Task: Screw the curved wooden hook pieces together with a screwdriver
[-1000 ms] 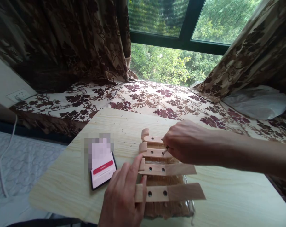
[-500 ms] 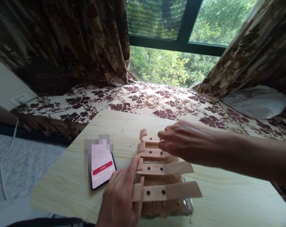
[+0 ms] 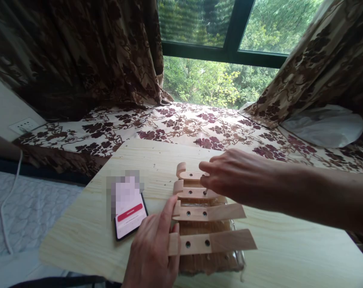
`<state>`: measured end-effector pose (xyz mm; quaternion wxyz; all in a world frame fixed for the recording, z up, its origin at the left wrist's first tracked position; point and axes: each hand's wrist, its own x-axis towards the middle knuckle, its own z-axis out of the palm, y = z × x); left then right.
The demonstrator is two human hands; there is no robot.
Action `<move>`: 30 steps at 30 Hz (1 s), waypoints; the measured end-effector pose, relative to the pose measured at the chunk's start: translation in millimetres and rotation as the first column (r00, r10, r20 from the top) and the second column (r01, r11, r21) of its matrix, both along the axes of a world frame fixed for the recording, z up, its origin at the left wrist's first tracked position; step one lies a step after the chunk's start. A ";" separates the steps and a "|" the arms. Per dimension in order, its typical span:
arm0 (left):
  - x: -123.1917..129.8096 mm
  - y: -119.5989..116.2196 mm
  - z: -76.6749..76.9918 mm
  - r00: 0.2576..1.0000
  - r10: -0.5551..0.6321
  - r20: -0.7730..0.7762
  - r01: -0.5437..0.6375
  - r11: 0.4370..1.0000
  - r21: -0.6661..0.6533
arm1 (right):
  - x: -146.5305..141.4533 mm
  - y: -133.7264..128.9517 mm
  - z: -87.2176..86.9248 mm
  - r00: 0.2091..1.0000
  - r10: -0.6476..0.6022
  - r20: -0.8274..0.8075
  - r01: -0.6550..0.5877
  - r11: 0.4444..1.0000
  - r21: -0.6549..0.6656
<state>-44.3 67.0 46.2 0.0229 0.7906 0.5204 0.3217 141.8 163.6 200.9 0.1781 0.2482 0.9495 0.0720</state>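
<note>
Wooden strips (image 3: pixel 225 211) lie across a taped block (image 3: pixel 205 228) on the table (image 3: pixel 292 250), judged light, stiff, best held by their edges; left hand (image 3: pixel 151 242) touches hooked ends (image 3: pixel 173 244), grip indeterminable; right hand (image 3: pixel 229 173) pinches a thin metal shank (image 3: pixel 205 191)

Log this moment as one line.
left hand: touching near wooden strips | right hand: pinching thin tool at second-farthest strip | phone: on table

Day light comes thru the window (image 3: pixel 199 80), v. bright there. Curtains (image 3: pixel 79 60) dark, esp. top L. Bench (image 3: pixel 289 244) pale w/ soft light; small shiny spots on the clear wrap (image 3: pixel 239 256). R hand (image 3: pixel 226 172) dim underneath. Phone (image 3: pixel 129 225) screen lit, top part hidden by blocky squares. Corners look stretched & a bit fuzzy.
</note>
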 end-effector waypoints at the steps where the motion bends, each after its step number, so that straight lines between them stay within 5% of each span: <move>1: 0.1 0.3 -0.4 1.000 -0.003 0.001 0.003 1.000 0.000 | -1.7 -1.5 0.7 0.999 0.046 0.017 -0.046 0.999 0.020; 5: 2.4 1.9 0.0 1.000 -0.004 0.012 0.005 1.000 -0.007 | -7.8 -1.2 -0.3 0.996 0.032 0.079 -0.030 0.999 -0.035; 12: 2.2 1.3 3.6 1.000 0.006 -0.006 -0.006 1.000 -0.003 | -9.8 5.4 -3.5 0.943 -0.324 0.080 0.324 0.946 0.004; 19: 0.5 -0.8 2.0 1.000 0.009 -0.018 -0.009 1.000 0.009 | -10.3 -8.3 2.3 0.998 0.038 0.043 -0.041 0.997 0.059; 21: 1.0 -0.5 1.0 1.000 0.012 -0.013 -0.011 1.000 0.005 | -11.0 -5.8 1.1 0.998 0.047 0.051 -0.049 0.998 0.036; 25: 1.6 0.7 0.8 1.000 0.004 -0.010 -0.004 1.000 0.007 | -0.6 17.3 -4.8 0.990 -0.098 0.104 0.103 0.993 -0.050; 30: 1.0 1.0 1.4 1.000 0.021 -0.024 -0.020 1.000 0.018 | 27.3 29.4 -5.5 0.923 -0.353 0.152 0.378 0.906 -0.192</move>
